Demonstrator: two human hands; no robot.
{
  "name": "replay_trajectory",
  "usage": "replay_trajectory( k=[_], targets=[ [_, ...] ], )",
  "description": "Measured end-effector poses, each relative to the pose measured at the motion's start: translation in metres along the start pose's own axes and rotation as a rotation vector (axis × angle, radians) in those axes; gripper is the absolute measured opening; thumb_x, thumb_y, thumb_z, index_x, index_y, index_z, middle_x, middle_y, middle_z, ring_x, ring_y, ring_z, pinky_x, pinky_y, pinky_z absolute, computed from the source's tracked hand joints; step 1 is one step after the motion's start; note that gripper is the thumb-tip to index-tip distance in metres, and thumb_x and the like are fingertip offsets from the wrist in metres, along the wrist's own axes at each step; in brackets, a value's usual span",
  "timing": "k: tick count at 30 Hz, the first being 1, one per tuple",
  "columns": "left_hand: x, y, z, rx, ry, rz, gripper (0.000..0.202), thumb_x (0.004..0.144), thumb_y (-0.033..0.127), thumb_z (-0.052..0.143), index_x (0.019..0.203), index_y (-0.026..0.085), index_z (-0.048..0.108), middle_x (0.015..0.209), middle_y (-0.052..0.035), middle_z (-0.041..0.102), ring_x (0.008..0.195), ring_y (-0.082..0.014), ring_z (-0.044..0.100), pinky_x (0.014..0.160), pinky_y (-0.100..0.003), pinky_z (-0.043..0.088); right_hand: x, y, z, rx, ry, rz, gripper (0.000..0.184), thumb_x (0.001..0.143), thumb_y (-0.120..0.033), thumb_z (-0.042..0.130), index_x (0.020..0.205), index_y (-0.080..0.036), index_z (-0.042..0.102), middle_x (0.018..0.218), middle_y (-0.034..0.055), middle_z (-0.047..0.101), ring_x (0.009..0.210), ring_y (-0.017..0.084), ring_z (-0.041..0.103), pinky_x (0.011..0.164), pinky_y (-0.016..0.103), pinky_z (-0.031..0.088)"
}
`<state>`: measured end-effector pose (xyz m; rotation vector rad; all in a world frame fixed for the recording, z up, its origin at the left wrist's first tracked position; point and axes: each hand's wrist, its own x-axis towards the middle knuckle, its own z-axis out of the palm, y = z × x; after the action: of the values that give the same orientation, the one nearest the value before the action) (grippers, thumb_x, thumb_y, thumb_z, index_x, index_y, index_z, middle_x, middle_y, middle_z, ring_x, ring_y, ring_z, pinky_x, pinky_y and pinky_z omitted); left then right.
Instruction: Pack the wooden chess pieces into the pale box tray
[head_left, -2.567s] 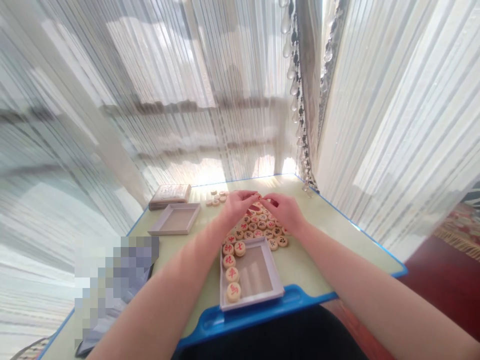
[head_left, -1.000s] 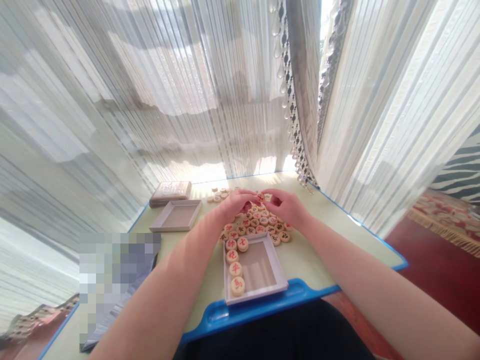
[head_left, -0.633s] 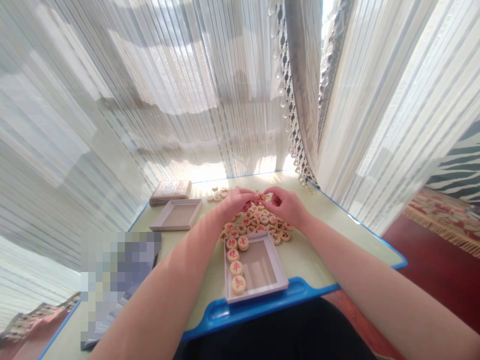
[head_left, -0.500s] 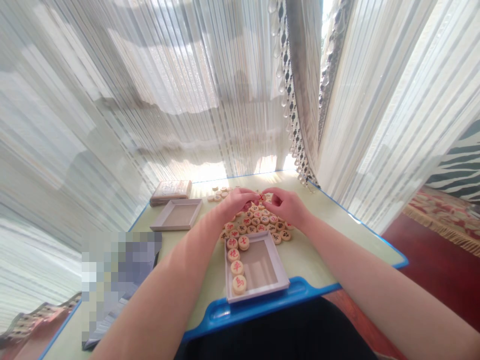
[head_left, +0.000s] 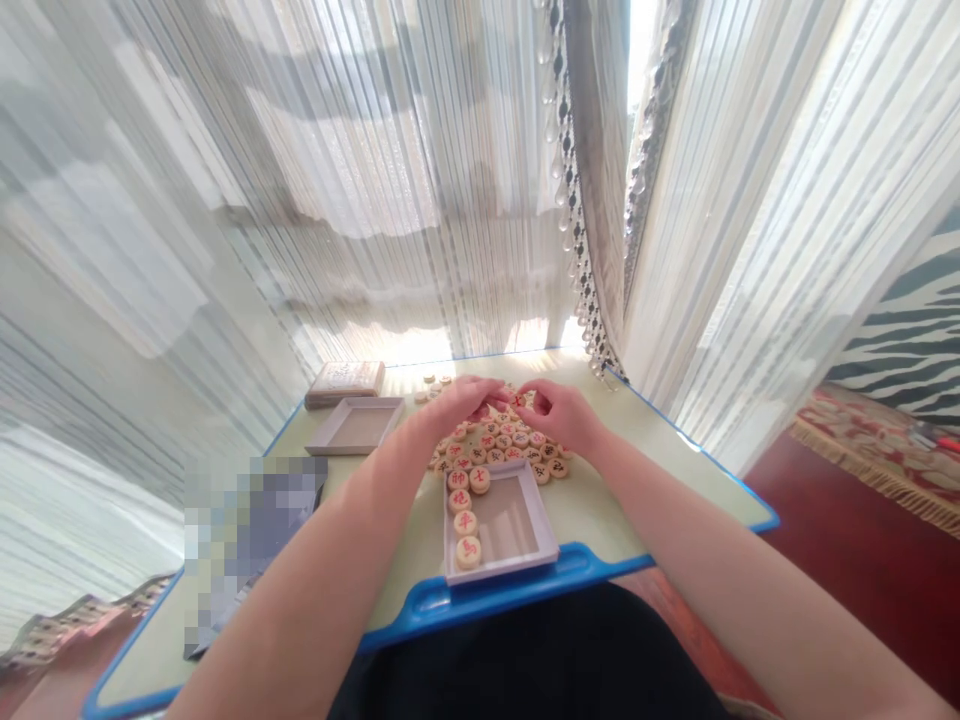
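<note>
My right hand [head_left: 564, 412] pinches a Chinese chess piece [head_left: 517, 400] with a red character between thumb and fingers, above the pile. Beside it, my left hand [head_left: 471, 400] reaches over the pile with its fingers stretched out and apart. I see nothing held in it, though its underside is partly hidden. Under both hands lie many round wooden pieces [head_left: 513, 455] with red or black characters. Nearer to me stands a shallow white box [head_left: 546, 515]. Several red-marked pieces [head_left: 466, 523] line its left side, with one more at the top of a second column.
Behind my left arm lie a second shallow box [head_left: 390, 428] and a wrapped, book-like package [head_left: 345, 382]. A blurred dark item [head_left: 277, 525] rests at the left. Blue edging [head_left: 502, 596] borders the pale green table [head_left: 637, 490]. String curtains [head_left: 360, 200] hang behind it.
The view has shifted slightly. My left fingertips have drawn a little away from the piece, which stays in my right fingers. The pieces in the near box are unchanged.
</note>
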<state>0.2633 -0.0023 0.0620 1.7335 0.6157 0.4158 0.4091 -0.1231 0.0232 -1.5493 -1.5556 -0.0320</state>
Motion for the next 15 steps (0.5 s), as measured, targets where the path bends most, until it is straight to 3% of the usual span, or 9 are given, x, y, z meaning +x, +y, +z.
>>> replay_trajectory(
  k=[3,5,8,12,15],
  targets=[
    [-0.005,0.004,-0.013,-0.024,0.205,0.083,0.026,0.073,0.036,0.059,0.071,0.011,0.066,0.065,-0.0046,0.061,0.044,-0.004,0.037,0.042,-0.02,0.027,0.001,-0.006,-0.005,-0.025,-0.003,-0.083,0.02,0.07,-0.029,0.066,0.087,-0.018,0.065,0.061,-0.0024,0.054,0.061,0.012,0.048,0.062,0.024,0.04],
    [-0.014,0.002,-0.02,-0.149,0.273,0.119,0.027,0.072,0.037,0.06,0.074,0.012,0.066,0.066,-0.0041,0.06,0.046,-0.0046,0.04,0.043,-0.019,0.029,0.0,-0.014,-0.009,-0.03,-0.051,-0.156,0.018,0.068,-0.03,0.069,0.081,-0.018,0.066,0.066,0.0,0.056,0.068,0.014,0.05,0.068,0.027,0.041],
    [-0.031,-0.005,-0.024,-0.178,0.407,0.12,0.032,0.072,0.042,0.059,0.073,0.01,0.064,0.063,-0.003,0.058,0.046,-0.0046,0.04,0.045,-0.019,0.031,-0.007,-0.03,-0.013,-0.024,-0.261,-0.262,0.017,0.067,-0.033,0.072,0.074,-0.018,0.067,0.069,0.0012,0.059,0.073,0.016,0.052,0.075,0.03,0.041],
    [-0.052,-0.011,-0.019,-0.183,0.467,0.145,0.049,0.076,0.057,0.049,0.074,0.011,0.064,0.062,-0.0034,0.059,0.048,-0.0069,0.043,0.047,-0.021,0.032,-0.021,-0.046,-0.012,-0.011,-0.542,-0.394,0.02,0.065,-0.039,0.073,0.07,-0.02,0.069,0.067,0.0005,0.06,0.075,0.016,0.053,0.073,0.028,0.041],
    [-0.066,-0.017,-0.011,-0.077,0.512,0.191,0.055,0.078,0.062,0.042,0.077,0.012,0.063,0.063,-0.0041,0.06,0.049,-0.0088,0.046,0.048,-0.022,0.032,-0.027,-0.05,-0.008,-0.051,-0.581,-0.428,0.023,0.064,-0.042,0.073,0.067,-0.02,0.071,0.064,0.0009,0.06,0.076,0.017,0.051,0.071,0.028,0.04]
  ],
)
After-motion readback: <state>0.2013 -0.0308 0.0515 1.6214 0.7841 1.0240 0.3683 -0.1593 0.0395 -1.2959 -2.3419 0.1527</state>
